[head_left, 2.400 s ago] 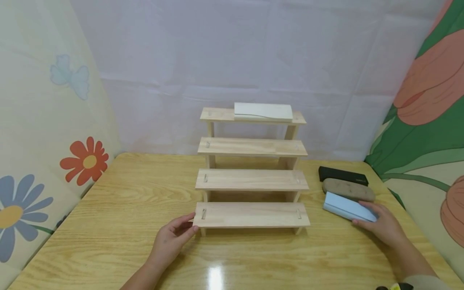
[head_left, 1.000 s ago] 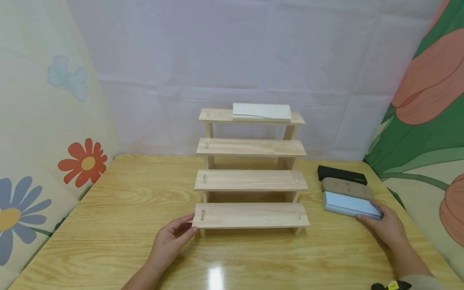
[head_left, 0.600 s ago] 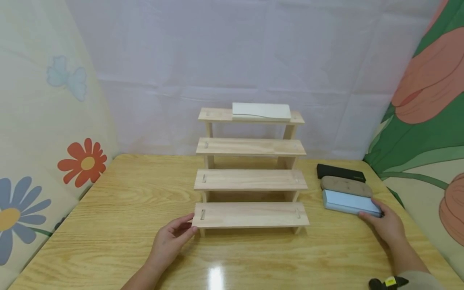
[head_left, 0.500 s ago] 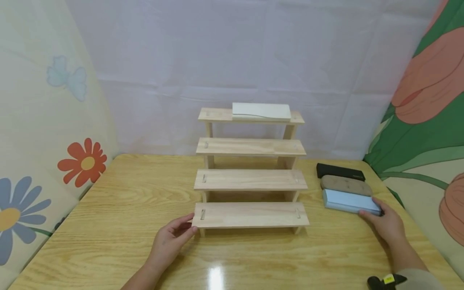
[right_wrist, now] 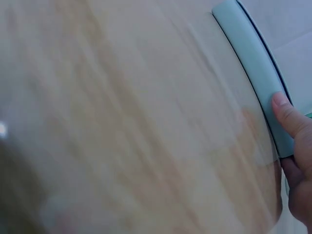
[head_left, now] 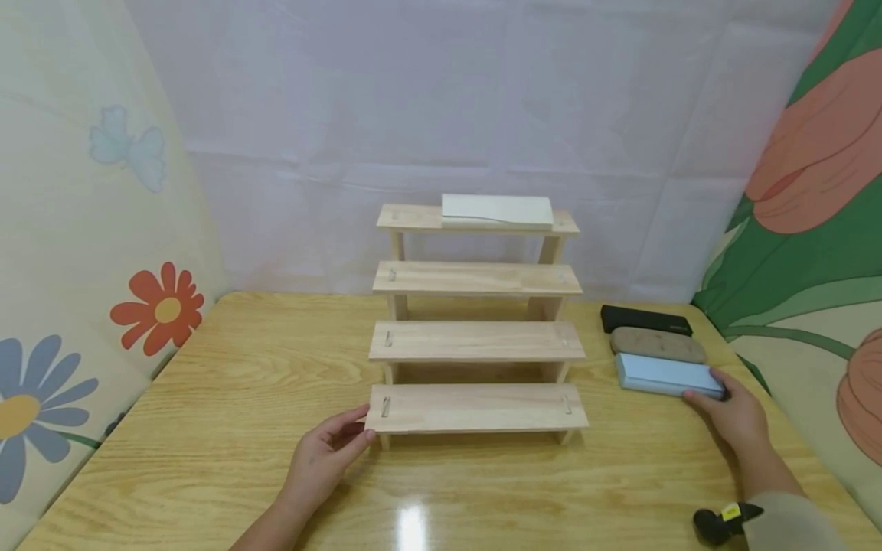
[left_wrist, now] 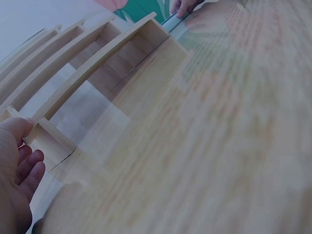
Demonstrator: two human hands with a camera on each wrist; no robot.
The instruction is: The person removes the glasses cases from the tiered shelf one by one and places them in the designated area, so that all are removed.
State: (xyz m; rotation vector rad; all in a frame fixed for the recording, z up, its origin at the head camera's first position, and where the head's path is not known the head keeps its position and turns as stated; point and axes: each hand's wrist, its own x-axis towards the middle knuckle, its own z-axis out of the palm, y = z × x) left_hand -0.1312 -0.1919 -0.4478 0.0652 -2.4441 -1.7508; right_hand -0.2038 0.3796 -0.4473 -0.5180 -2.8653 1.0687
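Observation:
A light blue glasses case (head_left: 670,375) lies at the right of the table. My right hand (head_left: 737,409) holds its right end, thumb on the near side; the right wrist view shows the thumb pressed on the case (right_wrist: 258,68). Behind it lie a brown glasses case (head_left: 658,344) and a black case (head_left: 646,320), side by side. My left hand (head_left: 324,459) pinches the left end of the lowest step of a wooden tiered stand (head_left: 475,408); in the left wrist view, its thumb meets the step's corner. A white glasses case (head_left: 496,210) rests on the top step.
The stand occupies the middle of the wood-grain table (head_left: 276,352). A white cloth (head_left: 441,92) hangs behind it, with flower-patterned cloths at both sides. A black device with a yellow label (head_left: 726,520) sits on the right wrist.
The right hand has turned the blue case more level and slid it back against the brown case. Brown and black cases have shifted slightly backward. The left hand stays at the step.

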